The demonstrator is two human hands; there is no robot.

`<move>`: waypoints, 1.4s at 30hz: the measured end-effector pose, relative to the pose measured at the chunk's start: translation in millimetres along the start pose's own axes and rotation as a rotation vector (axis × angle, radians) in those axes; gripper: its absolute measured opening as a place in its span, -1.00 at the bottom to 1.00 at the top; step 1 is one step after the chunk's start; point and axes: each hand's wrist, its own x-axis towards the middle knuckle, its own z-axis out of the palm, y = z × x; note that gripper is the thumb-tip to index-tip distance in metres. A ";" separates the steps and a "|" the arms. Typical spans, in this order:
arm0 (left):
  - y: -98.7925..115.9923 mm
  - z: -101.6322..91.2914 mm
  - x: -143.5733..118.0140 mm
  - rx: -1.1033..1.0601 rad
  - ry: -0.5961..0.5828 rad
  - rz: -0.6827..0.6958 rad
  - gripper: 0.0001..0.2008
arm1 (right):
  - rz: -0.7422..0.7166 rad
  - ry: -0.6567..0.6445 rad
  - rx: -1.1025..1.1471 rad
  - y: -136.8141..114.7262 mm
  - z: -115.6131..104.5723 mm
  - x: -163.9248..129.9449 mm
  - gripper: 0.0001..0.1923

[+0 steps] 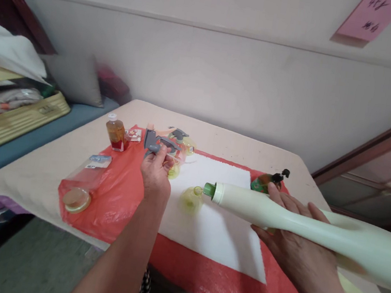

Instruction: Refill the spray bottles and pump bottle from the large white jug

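My left hand (157, 172) is closed on a grey trigger spray head (151, 141), raised over the left part of the table. My right hand (291, 232) grips a large pale green plastic jug (245, 204) by its handle. The jug lies tipped almost level, and its green spout (209, 189) points left. Just beyond the spout, a small see-through yellow bottle (191, 202) with an open neck stands on a white sheet (217, 247). Behind my left hand, another yellow spray bottle (189, 144) with a grey head is partly hidden.
Red plastic sheeting (115, 193) covers part of the table (49, 164). On the left are an amber bottle (115, 133), a clear package (93, 168) and a round lidded container (77, 200). A dark bottle with a black pump (267, 181) lies behind the jug. A wall (198, 78) borders the back.
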 end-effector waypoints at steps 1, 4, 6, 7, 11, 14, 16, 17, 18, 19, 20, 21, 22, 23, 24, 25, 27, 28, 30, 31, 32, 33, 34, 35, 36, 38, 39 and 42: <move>0.1 0.1 0.1 0.001 0.000 -0.001 -0.80 | 0.004 -0.006 0.008 -0.1 -0.4 -0.1 -0.23; 0.4 0.6 0.4 -0.004 -0.004 -0.002 -0.79 | 0.016 -0.011 0.033 -0.9 -1.6 0.3 -0.25; 0.2 0.7 0.8 -0.007 -0.008 -0.001 -0.79 | 0.022 -0.007 0.045 -1.6 -2.4 0.8 -0.26; 0.0 0.7 1.0 -0.008 -0.008 0.000 -0.79 | 0.024 -0.006 0.048 -1.8 -2.8 1.2 -0.26; -1.1 0.4 1.9 -0.009 -0.006 0.005 -0.79 | 0.021 -0.011 0.044 -1.6 -3.8 1.9 -0.23; -1.7 0.0 1.9 -0.004 -0.004 0.010 -0.79 | 0.004 0.001 0.029 -0.7 -3.2 1.4 -0.18; -1.8 -0.3 1.6 -0.001 -0.005 0.010 -0.77 | -0.002 0.016 0.018 -0.2 -2.1 0.7 -0.15; -1.8 -0.4 1.5 -0.001 -0.005 0.010 -0.77 | -0.002 0.019 0.014 -0.1 -1.6 0.4 -0.15; -1.8 -0.4 1.4 0.000 -0.005 0.010 -0.77 | 0.001 0.019 0.011 -0.1 -1.1 0.1 -0.15; -1.7 -0.3 1.4 0.001 -0.006 0.010 -0.77 | 0.006 0.018 0.009 -0.2 -0.7 -0.1 -0.16; -1.7 -0.3 1.3 0.002 -0.005 0.009 -0.77 | 0.009 0.017 0.008 -0.3 -0.6 -0.2 -0.16; -1.6 -0.2 1.3 0.003 -0.005 0.007 -0.77 | 0.010 0.013 0.008 -0.5 -0.7 -0.2 -0.15; -1.6 -0.1 1.3 0.003 -0.005 0.006 -0.78 | 0.007 0.015 0.009 -0.6 -1.1 -0.1 -0.15; -1.6 -0.2 1.3 0.003 -0.003 0.006 -0.78 | 0.004 0.014 0.010 -0.7 -1.6 0.1 -0.15; -1.6 -0.3 1.3 0.003 -0.003 0.006 -0.79 | 0.001 0.016 0.011 -0.9 -2.3 0.3 -0.14; -1.7 -0.4 1.2 0.003 -0.002 0.006 -0.79 | -0.001 0.016 0.011 -1.1 -3.0 0.5 -0.15; -1.8 -0.9 1.0 0.007 -0.004 0.004 -0.79 | 0.001 0.005 0.010 -1.5 -4.2 1.0 -0.16; -2.0 -1.1 0.9 0.009 -0.005 0.002 -0.79 | 0.004 0.001 0.010 -1.7 -4.4 1.1 -0.17; -2.2 -1.4 0.9 0.011 -0.005 -0.001 -0.78 | 0.009 0.002 0.010 -2.0 -4.0 1.1 -0.16; -2.3 -1.3 0.9 0.010 -0.004 -0.001 -0.78 | 0.011 0.005 0.011 -2.0 -3.4 0.8 -0.15; -2.4 -1.2 0.9 0.008 -0.004 -0.002 -0.78 | 0.010 0.013 0.012 -1.9 -2.7 0.5 -0.15; -2.4 -1.0 0.9 0.005 -0.003 -0.002 -0.78 | 0.007 0.019 0.014 -1.8 -2.1 0.1 -0.16; -2.4 -0.8 0.8 0.003 -0.001 -0.004 -0.78 | 0.004 0.021 0.016 -1.7 -1.6 -0.3 -0.17; -2.3 -0.7 0.8 0.002 0.002 -0.007 -0.78 | 0.003 0.020 0.016 -1.6 -1.4 -0.6 -0.18; -2.2 -0.5 0.8 0.002 0.004 -0.009 -0.78 | 0.004 0.016 0.014 -1.5 -1.5 -0.8 -0.19; -2.0 -0.6 0.7 0.000 0.009 -0.010 -0.79 | 0.005 0.004 0.006 -1.7 -2.3 -0.8 -0.20; -1.9 -0.7 0.8 -0.001 0.008 -0.009 -0.79 | 0.005 -0.004 0.001 -1.8 -2.8 -0.6 -0.20; -1.9 -1.1 1.1 -0.004 -0.003 -0.004 -0.79 | 0.006 0.011 -0.003 -1.9 -3.1 -0.2 -0.22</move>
